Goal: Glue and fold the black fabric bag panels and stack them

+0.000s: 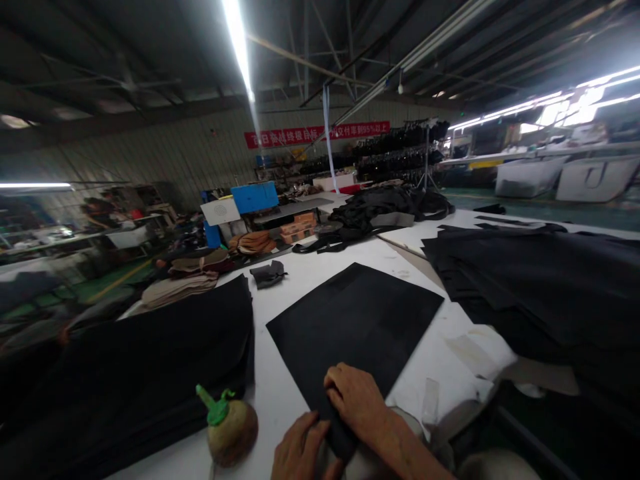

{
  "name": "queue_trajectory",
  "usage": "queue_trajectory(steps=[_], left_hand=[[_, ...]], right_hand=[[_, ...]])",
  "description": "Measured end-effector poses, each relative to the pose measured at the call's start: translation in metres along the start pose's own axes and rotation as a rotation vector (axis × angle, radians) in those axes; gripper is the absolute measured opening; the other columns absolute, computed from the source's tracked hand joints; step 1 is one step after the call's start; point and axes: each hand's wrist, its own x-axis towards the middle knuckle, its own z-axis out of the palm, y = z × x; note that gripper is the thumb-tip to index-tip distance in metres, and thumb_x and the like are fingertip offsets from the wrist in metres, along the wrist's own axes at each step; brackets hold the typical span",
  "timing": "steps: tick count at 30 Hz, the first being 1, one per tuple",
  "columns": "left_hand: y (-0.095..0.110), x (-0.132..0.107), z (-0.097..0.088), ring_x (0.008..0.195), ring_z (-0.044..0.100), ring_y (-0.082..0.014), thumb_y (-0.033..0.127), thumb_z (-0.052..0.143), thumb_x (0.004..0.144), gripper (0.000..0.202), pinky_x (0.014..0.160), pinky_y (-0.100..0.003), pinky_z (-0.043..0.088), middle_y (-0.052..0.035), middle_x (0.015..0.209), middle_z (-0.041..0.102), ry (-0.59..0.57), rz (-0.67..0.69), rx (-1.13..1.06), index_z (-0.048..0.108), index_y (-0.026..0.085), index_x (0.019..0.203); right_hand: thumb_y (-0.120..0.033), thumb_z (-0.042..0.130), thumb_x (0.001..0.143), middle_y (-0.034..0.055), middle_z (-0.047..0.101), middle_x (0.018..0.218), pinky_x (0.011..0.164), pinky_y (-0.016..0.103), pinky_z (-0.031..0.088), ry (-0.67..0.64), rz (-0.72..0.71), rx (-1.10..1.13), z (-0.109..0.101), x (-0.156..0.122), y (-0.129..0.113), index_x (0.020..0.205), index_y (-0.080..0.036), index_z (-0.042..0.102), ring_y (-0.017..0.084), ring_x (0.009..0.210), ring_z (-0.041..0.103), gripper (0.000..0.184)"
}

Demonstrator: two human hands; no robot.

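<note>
A flat black sheet [357,327], fabric or leather-like, lies slanted on the white table in front of me. Its near corner reaches the table's front edge. Over that near part, my right hand [357,400] is closed, with bent fingers gripping the sheet. My left hand [303,448] is at the sheet's near left edge, fingers curled about it and thumb low by the corner. The undersides of both hands' fingers are partly hidden. Left of my left hand stands a round brownish object [233,433] with a green stem-like top.
A stack of black sheets [150,367] covers the left side, and another pile [540,280] lies at the right. A small dark scrap [269,274] is behind the left stack. Black strips [385,207] are heaped farther back. Crumpled white material [480,353] sits to the right.
</note>
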Motion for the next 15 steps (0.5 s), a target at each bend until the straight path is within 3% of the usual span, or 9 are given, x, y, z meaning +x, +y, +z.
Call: queue_trajectory(steps=[4, 7, 11, 15], left_hand=[[0.011, 0.012, -0.012, 0.093, 0.066, -0.0218, 0.048, 0.053, 0.082, 0.039, 0.069, -0.029, 0.058, -0.0093, 0.104, 0.068, 0.099, 0.092, 0.097, 0.059, 0.02, 0.108], [0.018, 0.021, -0.023, 0.097, 0.064, -0.0232, 0.042, 0.05, 0.084, 0.038, 0.072, -0.031, 0.057, -0.0103, 0.107, 0.067, 0.103, 0.112, 0.105, 0.056, 0.017, 0.113], [0.034, 0.029, -0.034, 0.1, 0.062, -0.0241, 0.035, 0.05, 0.084, 0.038, 0.077, -0.034, 0.056, -0.0098, 0.112, 0.065, 0.007, 0.023, 0.003, 0.054, 0.018, 0.118], [0.068, 0.037, -0.032, 0.104, 0.06, -0.0275, 0.035, 0.057, 0.08, 0.043, 0.084, -0.04, 0.053, -0.0096, 0.119, 0.061, -0.161, -0.134, -0.15, 0.052, 0.022, 0.121]], right_hand=[[-0.012, 0.049, 0.084, 0.0017, 0.064, 0.091, 0.077, 0.024, 0.04, 0.026, -0.032, 0.01, 0.005, -0.001, 0.004, 0.092, -0.02, 0.061, 0.016, 0.086, 0.059, 0.017], [-0.014, 0.05, 0.085, 0.0021, 0.062, 0.093, 0.079, 0.026, 0.04, 0.034, -0.064, 0.009, 0.006, -0.005, 0.005, 0.093, -0.02, 0.06, 0.016, 0.088, 0.057, 0.015], [-0.016, 0.052, 0.085, 0.0024, 0.061, 0.093, 0.079, 0.028, 0.041, 0.006, -0.114, -0.015, 0.001, -0.012, 0.011, 0.094, -0.02, 0.06, 0.017, 0.088, 0.056, 0.013], [-0.012, 0.052, 0.083, 0.0029, 0.061, 0.094, 0.08, 0.034, 0.04, -0.039, -0.173, -0.078, -0.016, -0.015, 0.032, 0.092, -0.022, 0.062, 0.02, 0.089, 0.055, 0.017]])
